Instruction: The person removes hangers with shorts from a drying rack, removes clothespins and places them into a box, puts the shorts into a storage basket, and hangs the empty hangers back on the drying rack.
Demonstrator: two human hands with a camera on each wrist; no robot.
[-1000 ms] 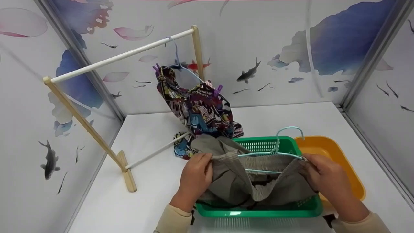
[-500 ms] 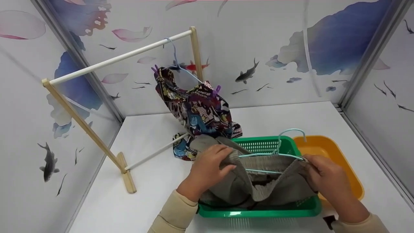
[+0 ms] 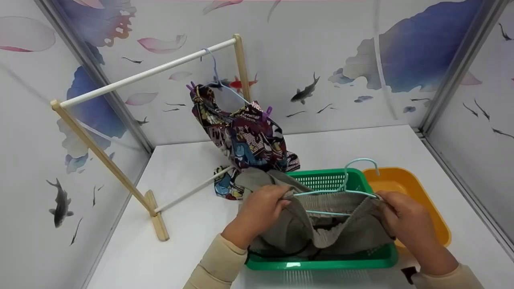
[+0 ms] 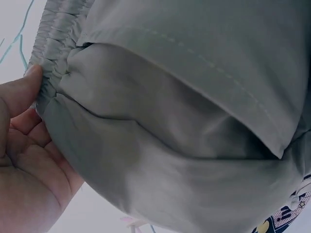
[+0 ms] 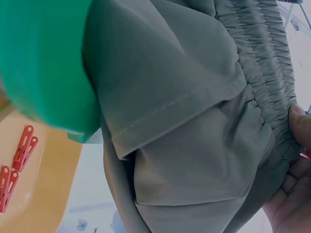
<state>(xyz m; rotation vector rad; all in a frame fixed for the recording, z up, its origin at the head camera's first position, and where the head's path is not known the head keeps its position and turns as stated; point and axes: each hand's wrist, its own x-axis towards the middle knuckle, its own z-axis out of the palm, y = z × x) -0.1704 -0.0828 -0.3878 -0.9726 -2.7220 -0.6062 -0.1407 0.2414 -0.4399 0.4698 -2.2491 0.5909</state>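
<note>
Grey trousers (image 3: 349,237) with a gathered elastic waistband lie over the green basket (image 3: 321,265), waist opening towards me. A light-blue hanger (image 3: 321,192) sits inside the waist, its hook standing up above the band. My left hand (image 3: 257,214) pinches the left end of the waistband by the hanger's end. In the left wrist view, thumb and fingers close on the elastic of the trousers (image 4: 146,145), beside a pocket. My right hand (image 3: 409,216) grips the right end of the band at the hanger's other tip; the right wrist view shows its thumb (image 5: 300,124) on the elastic.
A wooden rack (image 3: 148,74) stands left, with a colourful patterned garment (image 3: 257,140) hung from a blue hanger and held by purple clothespins (image 3: 267,114). An orange tray (image 3: 421,200) right of the basket holds red clothespins (image 5: 23,148). Printed walls enclose the white table.
My left hand has let go of the waistband's left end, shifted right and inward, and taken hold of it again nearer the hanger's tip. The right hand keeps its grip.
</note>
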